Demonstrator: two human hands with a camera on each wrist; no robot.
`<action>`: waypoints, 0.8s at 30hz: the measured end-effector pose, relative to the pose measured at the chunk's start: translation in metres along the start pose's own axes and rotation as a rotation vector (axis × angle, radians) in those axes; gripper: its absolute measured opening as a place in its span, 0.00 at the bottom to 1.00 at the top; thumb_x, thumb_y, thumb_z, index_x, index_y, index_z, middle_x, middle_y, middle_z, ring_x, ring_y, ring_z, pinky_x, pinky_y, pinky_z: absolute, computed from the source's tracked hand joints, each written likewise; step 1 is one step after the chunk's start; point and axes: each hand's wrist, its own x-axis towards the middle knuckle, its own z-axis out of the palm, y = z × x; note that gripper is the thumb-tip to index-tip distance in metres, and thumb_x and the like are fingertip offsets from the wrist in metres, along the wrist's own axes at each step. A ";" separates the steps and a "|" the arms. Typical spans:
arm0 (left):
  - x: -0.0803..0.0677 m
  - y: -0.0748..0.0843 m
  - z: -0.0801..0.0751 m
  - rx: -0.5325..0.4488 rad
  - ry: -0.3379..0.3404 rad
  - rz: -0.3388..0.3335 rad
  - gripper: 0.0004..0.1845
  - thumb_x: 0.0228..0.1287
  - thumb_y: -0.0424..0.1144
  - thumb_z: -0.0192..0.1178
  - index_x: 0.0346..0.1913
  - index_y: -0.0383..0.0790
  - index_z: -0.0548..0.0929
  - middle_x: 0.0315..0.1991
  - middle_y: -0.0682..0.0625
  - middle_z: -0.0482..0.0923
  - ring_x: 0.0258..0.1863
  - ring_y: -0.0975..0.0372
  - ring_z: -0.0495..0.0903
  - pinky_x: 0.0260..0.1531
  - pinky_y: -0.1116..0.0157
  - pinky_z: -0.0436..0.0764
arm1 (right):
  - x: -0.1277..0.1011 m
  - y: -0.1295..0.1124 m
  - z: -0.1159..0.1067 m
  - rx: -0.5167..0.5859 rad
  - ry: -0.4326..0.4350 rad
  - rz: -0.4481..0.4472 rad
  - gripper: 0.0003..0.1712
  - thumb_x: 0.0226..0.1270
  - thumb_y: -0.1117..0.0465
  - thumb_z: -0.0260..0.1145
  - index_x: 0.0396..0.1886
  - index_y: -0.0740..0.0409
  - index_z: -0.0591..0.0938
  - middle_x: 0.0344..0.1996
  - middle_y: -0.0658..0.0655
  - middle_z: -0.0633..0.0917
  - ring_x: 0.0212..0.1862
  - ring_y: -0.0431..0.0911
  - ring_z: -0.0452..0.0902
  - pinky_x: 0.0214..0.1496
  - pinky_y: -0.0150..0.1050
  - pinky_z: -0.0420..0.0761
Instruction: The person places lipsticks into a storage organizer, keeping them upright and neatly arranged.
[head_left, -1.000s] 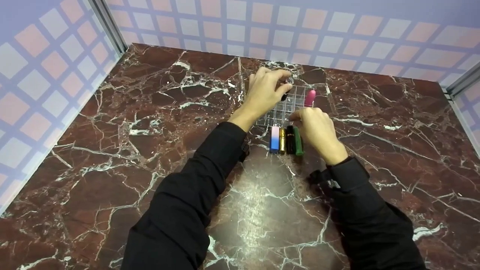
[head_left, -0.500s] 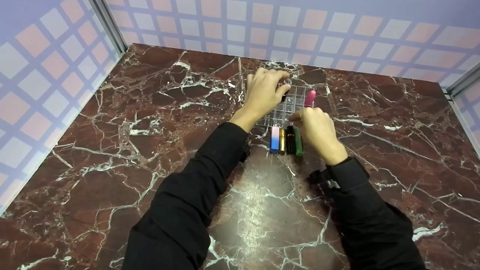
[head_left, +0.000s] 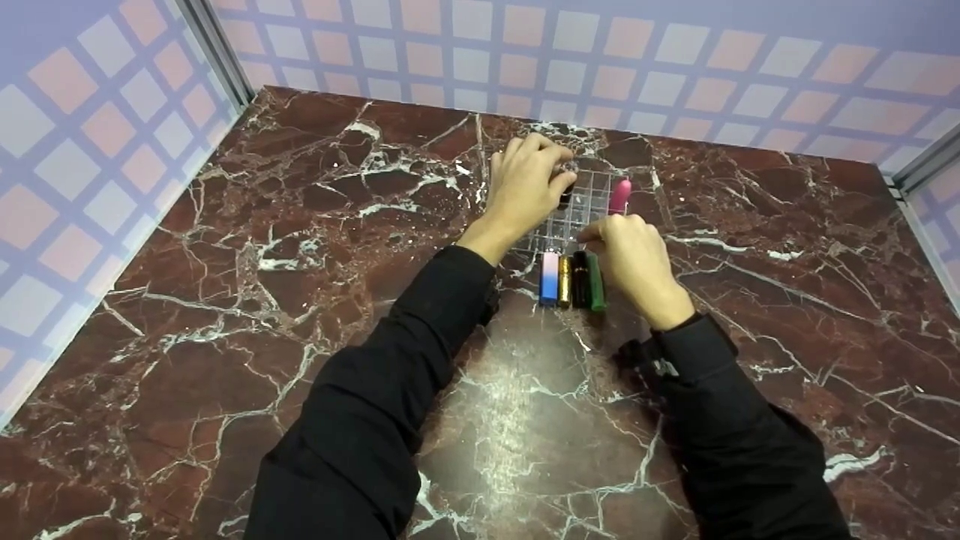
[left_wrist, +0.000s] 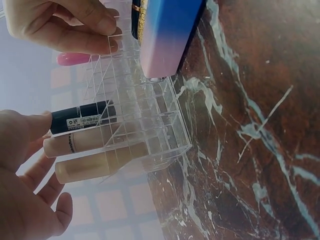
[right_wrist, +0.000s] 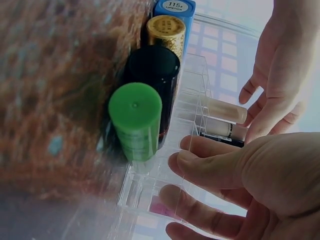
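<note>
My left hand [head_left: 521, 180] is at the far left corner of a clear divided lipstick organizer [head_left: 579, 214]. Its thumb and fingers hold the end of a black lipstick tube [left_wrist: 82, 117], which carries a white barcode label and stands in a slot. Beside that tube stand a pale beige tube [left_wrist: 87, 141] and a yellowish tube [left_wrist: 82, 169], both in the organizer. My right hand [head_left: 637, 259] pinches the organizer's clear wall between thumb and forefinger, as the left wrist view shows. A pink lipstick [head_left: 619, 196] stands at the organizer's right side, beyond the right hand.
In front of the organizer, a row holds a pink-and-blue lipstick [head_left: 550, 281], a gold tube [head_left: 565, 282], a black tube [head_left: 581, 281] and a green tube [head_left: 595, 285]. The dark red marble tabletop [head_left: 225, 315] meets checkered wall panels [head_left: 420, 60] at the back and sides.
My left hand has shifted slightly left along the organizer, with the black lipstick tube still in its grip. The right hand stays where it was.
</note>
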 end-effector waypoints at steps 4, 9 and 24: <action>0.000 0.000 0.000 0.044 -0.007 0.021 0.19 0.74 0.52 0.59 0.62 0.51 0.82 0.59 0.55 0.75 0.59 0.61 0.70 0.58 0.63 0.64 | -0.001 0.001 0.000 0.002 0.007 -0.004 0.09 0.65 0.71 0.68 0.39 0.59 0.91 0.37 0.61 0.90 0.37 0.63 0.86 0.40 0.59 0.82; 0.000 -0.001 0.000 0.116 -0.021 0.060 0.20 0.75 0.52 0.56 0.64 0.52 0.81 0.62 0.55 0.74 0.60 0.60 0.70 0.57 0.63 0.65 | 0.000 0.001 0.001 -0.002 0.007 0.003 0.09 0.66 0.70 0.68 0.39 0.58 0.91 0.37 0.61 0.90 0.36 0.63 0.85 0.38 0.58 0.82; -0.002 -0.005 0.004 0.232 -0.019 0.130 0.19 0.77 0.50 0.55 0.63 0.50 0.81 0.61 0.52 0.74 0.59 0.58 0.70 0.58 0.59 0.67 | 0.000 0.001 0.001 -0.004 0.003 0.011 0.10 0.66 0.71 0.67 0.40 0.57 0.91 0.38 0.61 0.90 0.37 0.63 0.85 0.40 0.58 0.82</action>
